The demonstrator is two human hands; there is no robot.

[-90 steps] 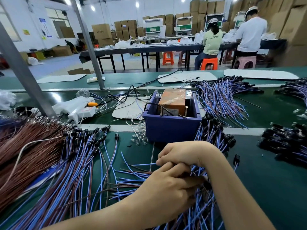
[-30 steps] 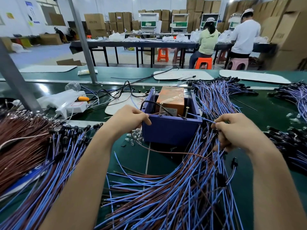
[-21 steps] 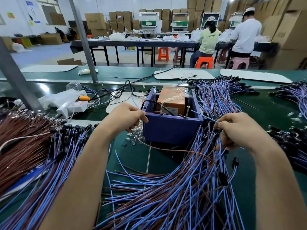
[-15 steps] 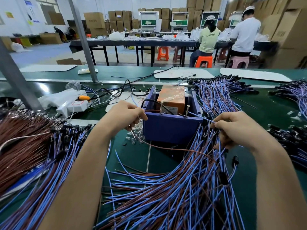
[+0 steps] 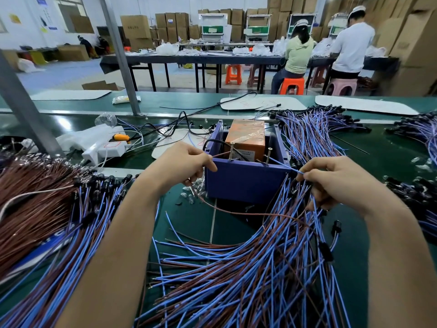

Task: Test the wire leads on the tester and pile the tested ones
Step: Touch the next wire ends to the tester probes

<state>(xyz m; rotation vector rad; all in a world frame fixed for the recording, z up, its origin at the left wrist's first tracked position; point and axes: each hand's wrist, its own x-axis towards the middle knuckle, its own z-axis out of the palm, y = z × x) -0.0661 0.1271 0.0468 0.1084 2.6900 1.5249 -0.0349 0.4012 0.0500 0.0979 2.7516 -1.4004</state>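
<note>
The tester (image 5: pixel 244 183) is a purple box with an orange block inside and two upright screws on its near rim. My left hand (image 5: pixel 186 163) pinches a brown wire (image 5: pixel 236 213) whose tip reaches the left screw. My right hand (image 5: pixel 335 181) pinches a blue wire (image 5: pixel 282 165) that points at the right screw, and it also grips a bundle of blue and brown leads (image 5: pixel 272 268) that fans out toward me. The brown wire loops down in front of the box to the bundle.
A heap of leads with black plugs (image 5: pixel 71 209) fills the left of the green bench. More blue leads (image 5: pixel 307 136) lie behind the box, and dark plug heaps (image 5: pixel 418 197) at the right. A white power strip (image 5: pixel 104 149) and a metal post (image 5: pixel 118 55) stand back left.
Three seconds ago both hands were together over the bundle near me. They have since spread to either side of the box with one wire end each, and have barely moved in the last second.
</note>
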